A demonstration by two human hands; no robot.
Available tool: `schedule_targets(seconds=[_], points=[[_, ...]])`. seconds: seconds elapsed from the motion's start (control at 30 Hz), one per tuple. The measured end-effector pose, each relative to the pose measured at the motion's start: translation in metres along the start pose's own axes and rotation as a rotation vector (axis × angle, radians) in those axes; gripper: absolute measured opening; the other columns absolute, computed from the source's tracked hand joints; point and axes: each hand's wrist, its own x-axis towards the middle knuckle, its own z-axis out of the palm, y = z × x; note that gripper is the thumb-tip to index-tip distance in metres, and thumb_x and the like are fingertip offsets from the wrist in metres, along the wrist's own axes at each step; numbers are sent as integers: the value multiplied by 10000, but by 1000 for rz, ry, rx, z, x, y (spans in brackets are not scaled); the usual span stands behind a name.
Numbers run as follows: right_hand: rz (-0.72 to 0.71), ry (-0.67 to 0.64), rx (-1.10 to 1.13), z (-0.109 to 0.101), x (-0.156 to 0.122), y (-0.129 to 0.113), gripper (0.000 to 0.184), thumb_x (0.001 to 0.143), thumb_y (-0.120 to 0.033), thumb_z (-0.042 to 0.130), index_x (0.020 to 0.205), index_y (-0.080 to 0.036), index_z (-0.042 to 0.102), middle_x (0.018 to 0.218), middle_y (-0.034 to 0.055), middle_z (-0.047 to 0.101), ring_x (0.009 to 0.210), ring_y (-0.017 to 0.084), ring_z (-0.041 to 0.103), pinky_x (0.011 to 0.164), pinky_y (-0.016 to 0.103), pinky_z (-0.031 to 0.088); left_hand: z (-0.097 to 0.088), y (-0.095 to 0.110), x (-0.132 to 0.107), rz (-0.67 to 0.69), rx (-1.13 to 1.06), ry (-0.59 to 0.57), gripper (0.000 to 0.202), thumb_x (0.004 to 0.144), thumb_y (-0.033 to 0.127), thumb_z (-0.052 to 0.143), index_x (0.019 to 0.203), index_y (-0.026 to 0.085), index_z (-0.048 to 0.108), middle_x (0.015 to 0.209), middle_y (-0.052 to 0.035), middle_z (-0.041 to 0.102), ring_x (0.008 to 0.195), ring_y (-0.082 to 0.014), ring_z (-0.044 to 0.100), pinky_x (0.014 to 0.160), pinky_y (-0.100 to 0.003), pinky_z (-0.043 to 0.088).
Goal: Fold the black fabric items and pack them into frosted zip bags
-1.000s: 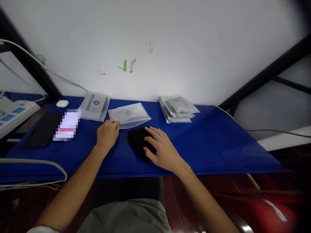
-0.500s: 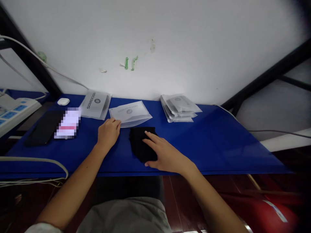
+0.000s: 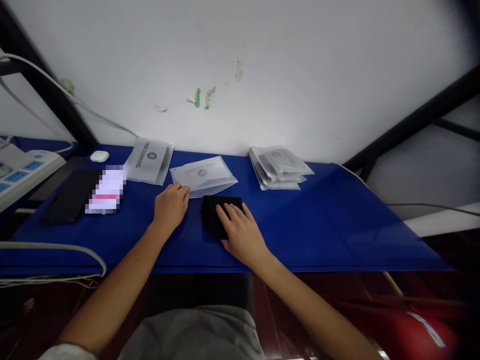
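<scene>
A translucent white zip bag (image 3: pixel 204 172) with a round logo lies on the blue table, its mouth edge facing me. My left hand (image 3: pixel 170 204) is closed at the bag's near left corner, fingertips pinching its edge. Just in front of the bag lies a folded black cloth (image 3: pixel 212 220), compact and roughly square. Palm down over its right part, my right hand (image 3: pixel 243 232) rests with the fingers spread. The hand hides the cloth's lower right side.
Another printed bag (image 3: pixel 146 162) lies at the back left, and a stack of bags (image 3: pixel 279 165) at the back right. A dark phone (image 3: pixel 69 197), a blurred-out bright screen (image 3: pixel 107 190), a white earbud case (image 3: pixel 99 156) and a power strip (image 3: pixel 32 172) are on the left.
My right hand has shifted forward on the black cloth, and the cloth's near part has been folded up, so it looks shorter. My left hand stays at the bag's corner.
</scene>
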Motion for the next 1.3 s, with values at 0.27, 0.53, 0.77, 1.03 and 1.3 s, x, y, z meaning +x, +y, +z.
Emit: schedule_targets(seconds=[0.27,0.53,0.77,1.03,1.3], points=[[-95,83,-11,9,14,13,647,659,-22,635,1295,-69,530,1264,189,589,1231,327,524,1088,486,403,2,-1,0,62,41,34,231,919,215,476,918,191,706,856,-49,654,824,-217,606,600,-302,436],[-167,145,8,18,16,22,539,772,70,422,1265,-87,572,1291,179,598,1224,296,548,1013,467,488,-7,3,0,106,119,30,303,917,142,423,1022,188,703,891,-84,637,843,-239,570,667,-336,459],[-264,307,5,26,13,32,477,848,40,380,1261,-90,579,1255,170,625,1222,268,552,1003,457,501,-11,5,1,124,99,87,290,909,133,441,962,189,721,828,-67,641,799,-218,567,640,-310,444],[-463,543,-18,10,10,35,345,948,-92,408,1242,-101,587,1282,148,613,1335,285,418,1055,473,451,-9,-1,2,172,-38,135,243,930,223,484,895,201,724,814,-38,658,769,-176,585,601,-269,435],[-502,355,10,20,23,48,371,946,-74,407,1270,-140,576,1321,138,584,1324,262,437,1077,494,419,-9,-1,6,229,-169,66,266,941,218,452,904,187,714,819,-53,653,783,-173,596,661,-279,472]])
